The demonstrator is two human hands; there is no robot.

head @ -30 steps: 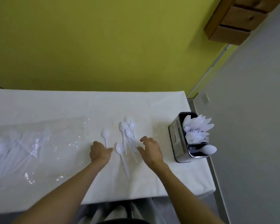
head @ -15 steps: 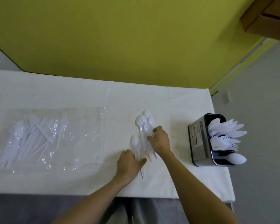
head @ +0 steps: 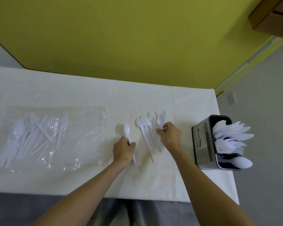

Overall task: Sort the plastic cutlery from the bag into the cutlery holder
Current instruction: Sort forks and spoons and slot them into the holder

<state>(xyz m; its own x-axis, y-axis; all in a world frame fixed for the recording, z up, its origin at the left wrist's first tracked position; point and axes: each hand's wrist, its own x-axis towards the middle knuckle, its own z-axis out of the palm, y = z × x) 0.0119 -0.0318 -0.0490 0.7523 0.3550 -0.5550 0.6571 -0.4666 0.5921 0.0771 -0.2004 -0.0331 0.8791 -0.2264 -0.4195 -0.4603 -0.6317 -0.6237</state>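
On the white-clothed desk point(head: 186, 185), left of the cutlery holder point(head: 203, 144), the left hand point(head: 123, 150) now curls its fingers round a lone spoon point(head: 127, 128) that it only pressed before. The right hand point(head: 170, 136) keeps its fingers grasping the spoon pile point(head: 145, 128). The bag point(head: 55, 137) lies farther left.

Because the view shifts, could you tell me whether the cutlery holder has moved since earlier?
No. The cutlery holder still stands at the right edge of the table, near its front corner; only the camera shifted.

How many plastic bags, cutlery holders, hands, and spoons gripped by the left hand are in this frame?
Plastic bag: 1
Cutlery holder: 1
Left hand, right hand: 2
Spoon gripped by left hand: 1
Total: 5
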